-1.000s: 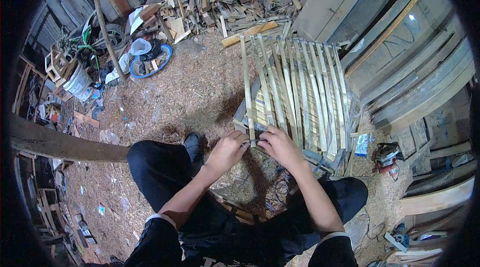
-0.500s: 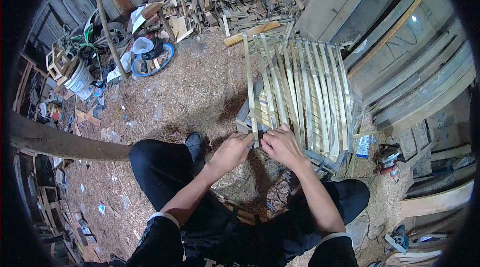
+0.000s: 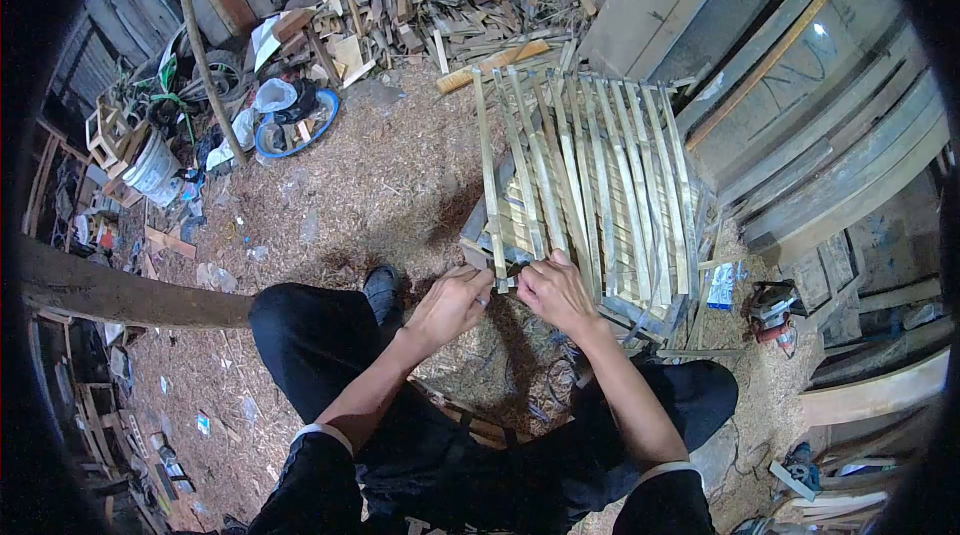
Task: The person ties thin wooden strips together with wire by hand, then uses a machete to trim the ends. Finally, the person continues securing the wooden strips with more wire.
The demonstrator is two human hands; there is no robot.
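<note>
Long pale wooden strips [image 3: 610, 170] lie side by side over a frame with more slats beneath, in front of me. My left hand [image 3: 452, 307] is closed at the near end of the leftmost strip [image 3: 488, 175], on its left side. Just right of that end, my right hand [image 3: 556, 295] is closed too, its fingers curled together. A small dark piece shows between the two hands at the strip's end. What exactly the fingertips of each hand pinch is too small to make out.
A wood scrap pile [image 3: 420, 20] lies at the back. A blue basin [image 3: 325, 115] and white bucket [image 3: 155, 170] stand at left. A wooden beam [image 3: 130, 285] reaches my left knee. Boards [image 3: 840, 160] lean at right, near a red-and-black tool [image 3: 775, 315].
Both hands stay at the end of the leftmost strip, and the fingers of my right hand look more tightly curled. The whole view has shifted slightly.
</note>
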